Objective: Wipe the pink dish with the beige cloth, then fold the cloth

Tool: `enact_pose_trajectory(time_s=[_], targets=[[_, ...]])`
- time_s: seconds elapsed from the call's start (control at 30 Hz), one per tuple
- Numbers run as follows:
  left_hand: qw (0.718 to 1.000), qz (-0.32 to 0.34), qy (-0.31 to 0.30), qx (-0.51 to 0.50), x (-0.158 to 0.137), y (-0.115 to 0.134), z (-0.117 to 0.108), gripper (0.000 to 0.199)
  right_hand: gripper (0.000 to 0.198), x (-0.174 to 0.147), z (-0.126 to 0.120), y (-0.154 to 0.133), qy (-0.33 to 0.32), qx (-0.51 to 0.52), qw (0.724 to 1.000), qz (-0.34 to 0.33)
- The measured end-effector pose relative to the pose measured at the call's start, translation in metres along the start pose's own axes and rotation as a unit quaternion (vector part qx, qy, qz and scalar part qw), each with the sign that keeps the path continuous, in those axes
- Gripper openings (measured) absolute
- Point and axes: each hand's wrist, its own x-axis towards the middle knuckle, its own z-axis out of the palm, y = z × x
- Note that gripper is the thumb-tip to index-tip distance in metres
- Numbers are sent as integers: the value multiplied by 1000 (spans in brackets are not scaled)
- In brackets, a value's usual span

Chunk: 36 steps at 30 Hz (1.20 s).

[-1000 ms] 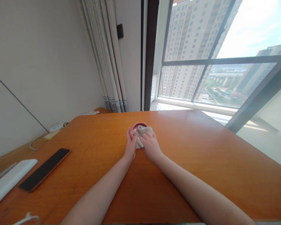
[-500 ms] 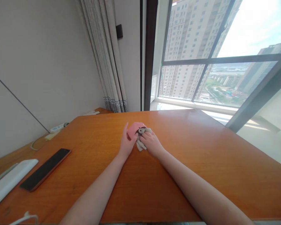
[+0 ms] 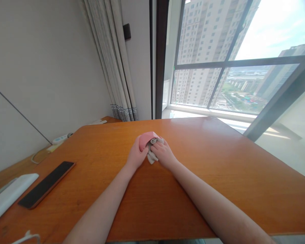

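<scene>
Over the middle of the wooden table (image 3: 104,145), my left hand (image 3: 136,155) is wrapped round the near left side of a pink pouch-like thing (image 3: 147,136). The pouch's mouth faces me and to the right. A soft grey cloth (image 3: 151,158), partly rolled, sits at that mouth, and a loose end hangs down toward me. My right hand (image 3: 164,155) has its fingers closed on the cloth, pressed against the opening. Inside the pouch, little can be seen. My left fingers are partly hidden behind the pink material.
To the left lie a black phone-like slab (image 3: 47,184) with an orange-red edge and a white flat device (image 3: 12,195). A white cable (image 3: 27,236) crosses the near left corner. A white power strip (image 3: 60,138) lies by the wall. Behind stand a curtain (image 3: 114,61) and a large window.
My left thumb and fingers, raised and apart before, have closed round the pink pouch. My right hand stays on the grey cloth. The view has shifted slightly.
</scene>
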Motion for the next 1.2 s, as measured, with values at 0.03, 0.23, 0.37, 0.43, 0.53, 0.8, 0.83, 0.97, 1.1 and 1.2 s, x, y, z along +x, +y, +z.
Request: enact_pose_trajectory(time_s=[0.03,0.23,0.37,0.43,0.53,0.8,0.83,0.97,1.1,1.2], targets=[[1000,-6,13,-1,-2,1,3,53,16,0,1,-1,-1,-2,1000,9],[983,-106,116,-99,-11,2,25,59,17,1,8,-11,4,-6,999,47],[988,-92,102,-64,-6,-3,16,38,10,2,6,-9,-12,-3,999,31],[993,-70,81,-44,-2,-4,6,39,9,2,3,-7,-22,-4,1000,9],[998,-48,39,-1,1,-2,-5,48,15,2,0,-5,-25,-10,1000,-14],[979,-116,129,-109,-14,-3,23,56,16,2,6,-12,7,-22,1000,21],[975,-127,134,-121,-15,-6,28,49,15,2,6,-12,9,-20,1000,23],[974,-149,143,-88,-10,-9,25,36,9,4,5,-11,5,-15,1000,19],[996,-73,51,27,2,3,-1,33,16,4,5,-8,27,-31,999,-4],[991,-46,-11,129,4,9,-16,38,17,2,9,-9,32,-34,999,-15]])
